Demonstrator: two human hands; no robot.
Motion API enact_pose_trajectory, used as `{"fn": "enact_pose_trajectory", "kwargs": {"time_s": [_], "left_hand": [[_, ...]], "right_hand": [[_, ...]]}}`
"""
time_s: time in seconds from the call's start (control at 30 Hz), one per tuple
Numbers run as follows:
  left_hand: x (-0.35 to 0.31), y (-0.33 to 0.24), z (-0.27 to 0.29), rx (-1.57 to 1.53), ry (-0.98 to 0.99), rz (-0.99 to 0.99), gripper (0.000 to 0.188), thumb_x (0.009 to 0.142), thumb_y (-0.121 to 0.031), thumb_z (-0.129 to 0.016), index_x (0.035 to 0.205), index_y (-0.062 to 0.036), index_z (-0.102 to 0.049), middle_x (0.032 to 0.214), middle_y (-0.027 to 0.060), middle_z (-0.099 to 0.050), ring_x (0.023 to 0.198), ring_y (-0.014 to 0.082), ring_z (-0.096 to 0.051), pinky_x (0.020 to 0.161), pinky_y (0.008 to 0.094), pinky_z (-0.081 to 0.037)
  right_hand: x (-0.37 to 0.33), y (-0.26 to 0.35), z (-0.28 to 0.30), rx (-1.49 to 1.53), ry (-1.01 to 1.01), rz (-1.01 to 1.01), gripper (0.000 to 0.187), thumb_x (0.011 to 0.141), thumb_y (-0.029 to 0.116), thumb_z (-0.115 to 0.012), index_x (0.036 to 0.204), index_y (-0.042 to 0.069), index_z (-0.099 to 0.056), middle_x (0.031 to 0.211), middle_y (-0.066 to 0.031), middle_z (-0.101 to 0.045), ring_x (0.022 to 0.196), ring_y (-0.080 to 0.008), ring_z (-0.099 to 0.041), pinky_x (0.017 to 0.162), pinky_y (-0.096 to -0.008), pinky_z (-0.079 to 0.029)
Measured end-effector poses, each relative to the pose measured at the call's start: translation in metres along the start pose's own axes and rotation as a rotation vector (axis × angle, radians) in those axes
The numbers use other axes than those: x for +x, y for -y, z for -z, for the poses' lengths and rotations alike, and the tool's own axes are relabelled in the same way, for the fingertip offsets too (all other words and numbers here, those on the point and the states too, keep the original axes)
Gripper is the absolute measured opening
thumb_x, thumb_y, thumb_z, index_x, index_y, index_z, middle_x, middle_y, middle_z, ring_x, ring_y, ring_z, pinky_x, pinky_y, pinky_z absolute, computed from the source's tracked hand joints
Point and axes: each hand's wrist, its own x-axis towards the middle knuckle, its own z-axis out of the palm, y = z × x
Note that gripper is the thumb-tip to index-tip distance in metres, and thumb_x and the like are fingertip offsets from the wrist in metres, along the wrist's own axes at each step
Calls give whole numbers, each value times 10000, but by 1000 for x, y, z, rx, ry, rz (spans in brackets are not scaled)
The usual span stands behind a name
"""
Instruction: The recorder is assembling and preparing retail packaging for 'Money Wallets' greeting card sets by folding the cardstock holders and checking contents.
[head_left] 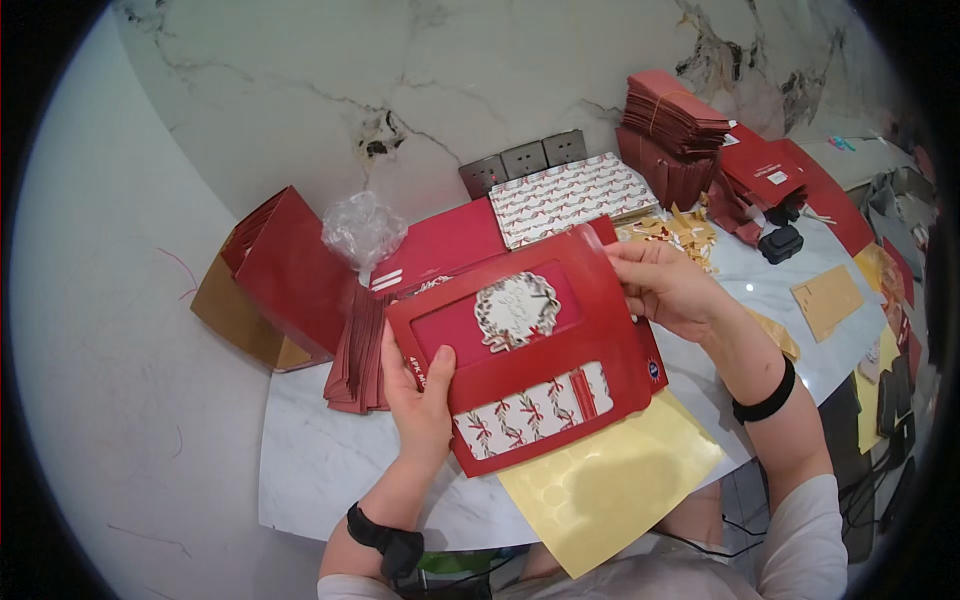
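Observation:
My left hand (pixel 420 408) grips a flat red windowed sleeve (pixel 510 372) by its left side, thumb on the front and the other fingers behind. Through the upper window shows a white wreath-shaped tag (pixel 517 312) on red. White paper with a garland-and-bow print (pixel 525 415) fills the lower window. My right hand (pixel 665 288) is closed at the sleeve's upper right corner, its fingertips pinching the edge; part of them is hidden. Another red piece (pixel 655 362) sticks out behind the sleeve's right side. Below it lies a yellow sheet of round stickers (pixel 620 480).
An open brown carton (pixel 235 308) with red pieces stands at left, beside folded red sleeves (pixel 355 365) and crumpled clear plastic (pixel 363 232). Behind are a stack of patterned cards (pixel 570 200) and a banded red stack (pixel 675 115). A black case (pixel 780 243) and tan card (pixel 827 302) lie right.

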Motion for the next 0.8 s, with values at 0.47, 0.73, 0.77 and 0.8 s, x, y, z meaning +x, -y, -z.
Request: {"fn": "enact_pose_trajectory", "kwargs": {"time_s": [0.47, 0.73, 0.77, 0.8], "left_hand": [[13, -4, 3, -398, -378, 216, 457, 1048, -218, -591, 1429, -68, -387, 1346, 104, -561, 1160, 196, -627, 932, 353, -581], [4, -11, -3, -525, -183, 358, 613, 906, -47, -756, 1417, -51, -416, 1321, 125, -596, 1156, 224, -649, 941, 372, -585], [4, -12, -2, -526, -184, 357, 613, 906, -47, -756, 1417, -51, -416, 1321, 125, -596, 1156, 224, -649, 941, 372, -585], [5, -14, -2, -549, -154, 385, 602, 901, -40, -753, 1410, -41, -431, 1318, 127, -604, 1154, 227, -652, 941, 376, -587]], "right_hand": [[-3, -29, -44, -1439, -338, 1189, 284, 817, 202, -792, 1085, 133, -728, 1156, -48, -643, 1144, -255, -571, 1092, -508, -400], [0, -42, -48, -1507, -240, 1161, 378, 818, 237, -773, 1166, 102, -718, 1221, -38, -642, 1179, -243, -572, 1164, -570, -331], [0, -42, -48, -1507, -239, 1161, 378, 818, 237, -773, 1166, 102, -718, 1221, -38, -642, 1179, -243, -572, 1164, -570, -331], [1, -43, -47, -1496, -232, 1171, 383, 818, 232, -772, 1169, 91, -716, 1227, -39, -644, 1176, -244, -575, 1164, -566, -334]]}}
